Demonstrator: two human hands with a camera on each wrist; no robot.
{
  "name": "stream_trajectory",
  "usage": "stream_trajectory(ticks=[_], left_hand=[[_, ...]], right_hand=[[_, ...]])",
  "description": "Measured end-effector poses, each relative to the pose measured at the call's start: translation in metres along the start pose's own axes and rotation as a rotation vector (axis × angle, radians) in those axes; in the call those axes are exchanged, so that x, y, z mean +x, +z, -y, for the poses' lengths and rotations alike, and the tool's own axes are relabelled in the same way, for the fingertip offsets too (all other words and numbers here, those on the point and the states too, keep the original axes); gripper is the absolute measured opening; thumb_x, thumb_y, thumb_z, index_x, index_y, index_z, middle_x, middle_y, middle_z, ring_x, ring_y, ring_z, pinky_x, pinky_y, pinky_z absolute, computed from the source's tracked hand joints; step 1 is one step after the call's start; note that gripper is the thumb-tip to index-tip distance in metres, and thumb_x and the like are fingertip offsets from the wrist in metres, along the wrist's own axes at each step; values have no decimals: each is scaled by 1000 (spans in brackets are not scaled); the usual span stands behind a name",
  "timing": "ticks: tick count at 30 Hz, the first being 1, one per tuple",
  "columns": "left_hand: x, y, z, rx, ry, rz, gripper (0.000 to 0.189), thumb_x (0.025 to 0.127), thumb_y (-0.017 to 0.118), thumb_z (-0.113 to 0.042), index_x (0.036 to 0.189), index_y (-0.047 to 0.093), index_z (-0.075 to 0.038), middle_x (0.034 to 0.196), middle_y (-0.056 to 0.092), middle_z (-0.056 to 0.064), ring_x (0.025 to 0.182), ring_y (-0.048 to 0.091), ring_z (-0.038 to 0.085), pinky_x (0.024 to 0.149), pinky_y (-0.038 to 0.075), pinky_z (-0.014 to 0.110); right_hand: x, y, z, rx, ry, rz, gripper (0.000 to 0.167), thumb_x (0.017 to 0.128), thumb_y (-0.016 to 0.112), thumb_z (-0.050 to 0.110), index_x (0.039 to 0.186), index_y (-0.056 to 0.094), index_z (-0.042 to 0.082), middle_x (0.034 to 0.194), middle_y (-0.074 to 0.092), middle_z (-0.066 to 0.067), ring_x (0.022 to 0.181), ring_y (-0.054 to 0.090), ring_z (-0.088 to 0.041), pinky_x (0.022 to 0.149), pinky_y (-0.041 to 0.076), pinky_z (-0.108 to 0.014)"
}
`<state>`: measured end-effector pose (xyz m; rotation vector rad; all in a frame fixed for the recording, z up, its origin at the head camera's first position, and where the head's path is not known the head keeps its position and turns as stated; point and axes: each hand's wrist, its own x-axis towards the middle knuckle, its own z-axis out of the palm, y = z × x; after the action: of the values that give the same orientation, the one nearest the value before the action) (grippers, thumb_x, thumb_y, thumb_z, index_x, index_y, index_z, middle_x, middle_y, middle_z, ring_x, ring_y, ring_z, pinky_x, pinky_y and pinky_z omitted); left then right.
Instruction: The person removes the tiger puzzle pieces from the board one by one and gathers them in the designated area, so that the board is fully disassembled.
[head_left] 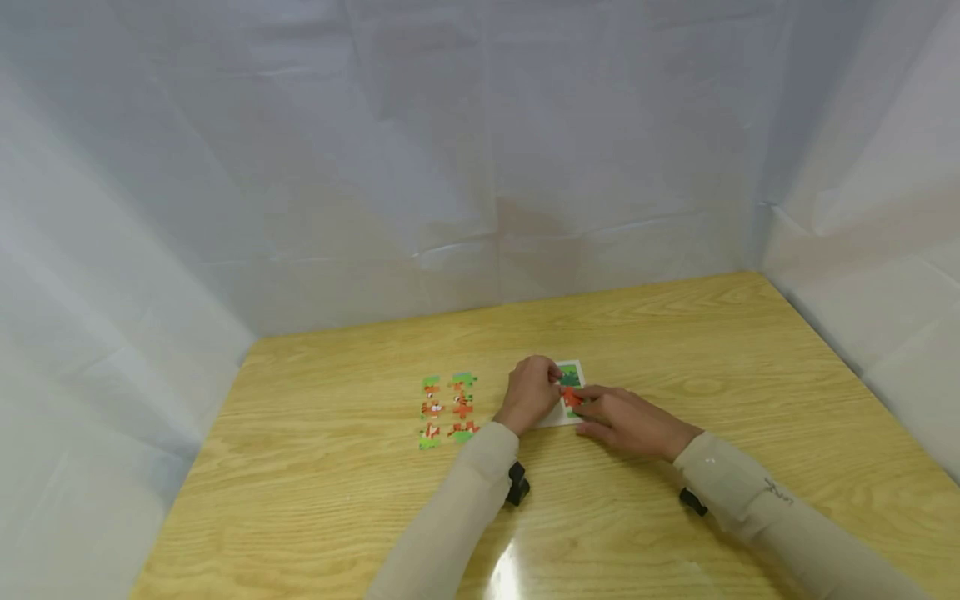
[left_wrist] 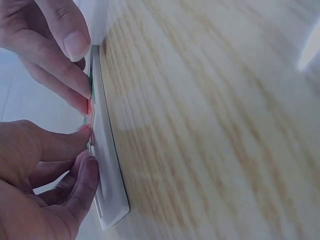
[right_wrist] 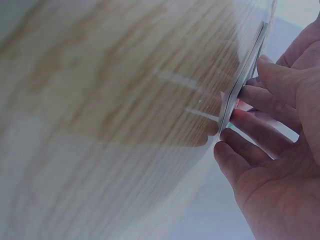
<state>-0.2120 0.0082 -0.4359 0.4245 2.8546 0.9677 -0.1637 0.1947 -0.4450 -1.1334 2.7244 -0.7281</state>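
A white-bordered puzzle board [head_left: 558, 419] lies flat on the table, with green and red picture parts inside its frame. At its left side my left hand [head_left: 531, 390] bends over the board. In the left wrist view, the thumb and fingertips of my left hand [left_wrist: 45, 175] come close together at the board; whether a piece is between them is hidden. From the right, my right hand [head_left: 626, 419] touches a red puzzle piece [head_left: 572, 397] on the board with its fingertips. The right wrist view shows my right hand [right_wrist: 275, 145] with its fingers extended to the board's edge.
Left of the board, several loose puzzle pieces [head_left: 462, 410] with orange, red and green print lie in two columns. The wooden table [head_left: 337, 500] has pale sheeting [head_left: 420, 167] hanging behind it and at both sides.
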Motion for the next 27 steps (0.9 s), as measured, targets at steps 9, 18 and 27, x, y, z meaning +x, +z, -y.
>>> stream_trajectory(ticks=[9,18,27], left_hand=[[-1,-1,0,-58,-15,-25,8,91,75,-4,99,76,-3,94,72,5,87,67,18,78,55,32],[1,1,1,-117,-43,-48,6,93,74,-6,98,76,-4,88,71,1,78,65,12,68,54,27],[1,3,2,-153,-56,-68,6,93,74,-8,97,77,-5,84,70,-1,74,63,10,65,52,26]], right_hand=[[1,1,-1,-9,-13,-6,21,102,62,16,112,73,1,136,57,-29,120,60,-39,92,52,-51],[0,1,-1,0,-11,-3,22,102,62,15,113,73,0,136,57,-29,119,61,-39,93,51,-51],[1,1,0,-1,-11,-2,23,102,63,15,115,72,-1,137,57,-28,117,62,-38,91,52,-50]])
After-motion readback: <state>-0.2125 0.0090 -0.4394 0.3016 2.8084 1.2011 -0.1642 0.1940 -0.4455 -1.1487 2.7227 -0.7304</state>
